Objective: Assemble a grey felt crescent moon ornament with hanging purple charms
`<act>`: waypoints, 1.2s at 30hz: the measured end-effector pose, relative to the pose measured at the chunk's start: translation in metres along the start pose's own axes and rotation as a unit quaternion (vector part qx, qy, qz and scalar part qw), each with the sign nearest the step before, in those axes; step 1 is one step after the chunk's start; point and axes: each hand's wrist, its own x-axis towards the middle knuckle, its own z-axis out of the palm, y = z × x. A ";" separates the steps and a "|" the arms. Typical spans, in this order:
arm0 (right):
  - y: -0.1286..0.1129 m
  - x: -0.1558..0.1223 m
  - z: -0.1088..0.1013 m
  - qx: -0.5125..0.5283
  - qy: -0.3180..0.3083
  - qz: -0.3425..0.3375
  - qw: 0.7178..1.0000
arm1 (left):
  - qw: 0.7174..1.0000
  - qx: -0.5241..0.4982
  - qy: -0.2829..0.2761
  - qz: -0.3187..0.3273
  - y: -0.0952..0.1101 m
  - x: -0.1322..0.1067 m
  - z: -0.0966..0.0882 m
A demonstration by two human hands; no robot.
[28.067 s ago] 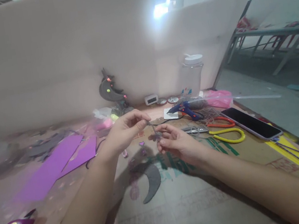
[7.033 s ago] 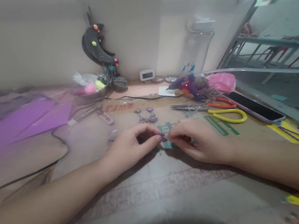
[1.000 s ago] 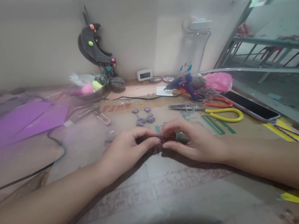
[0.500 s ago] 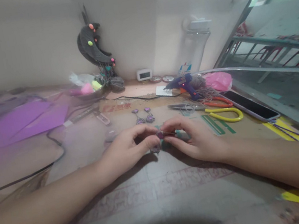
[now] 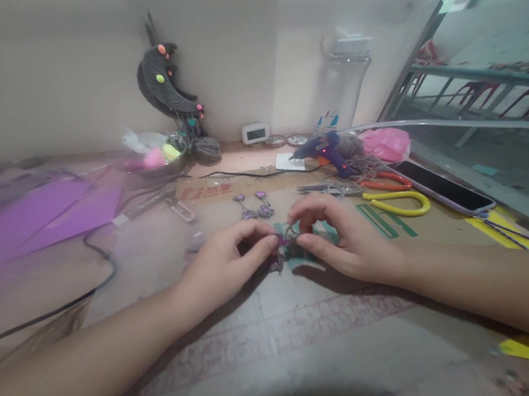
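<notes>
Compared with half a second ago, the right hand has moved slightly right, its thumb and index finger now further apart, and a grey strand shows at their tips; whether its grip pinches that strand, I cannot tell. On the left, the grip of the left hand is narrow, thumb and finger closed on a small purple piece in the middle of the desk, with a grey-purple part just below the thumb. Just beyond the hands lie two heart-topped ornaments, side by side.

Printed cardboard covers the desk: large green characters partly behind the right hand, a red stamp at the far side and faint red print at the near side, all too blurred to read. Far off, the white clock has digits too small to make out, and the clear bottle bears a blue-and-red mark.
</notes>
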 end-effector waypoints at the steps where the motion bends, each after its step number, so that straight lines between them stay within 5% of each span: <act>1: 0.001 0.001 0.000 0.013 0.011 0.003 1.000 | 1.000 -0.001 0.000 -0.002 0.000 0.000 0.000; 12: 0.009 0.002 -0.001 0.042 0.075 0.155 0.984 | 0.999 -0.038 0.002 -0.025 -0.001 -0.001 0.001; 17: 0.011 0.005 -0.001 0.107 0.047 0.223 0.968 | 0.999 -0.049 0.003 -0.024 -0.003 0.000 0.001; 24: 0.007 0.005 0.001 0.154 -0.002 0.216 0.964 | 0.998 -0.059 0.001 -0.022 -0.004 0.000 0.001; 36: 0.011 0.003 0.004 0.158 0.010 0.152 0.976 | 0.999 -0.052 0.003 -0.014 -0.003 0.000 0.000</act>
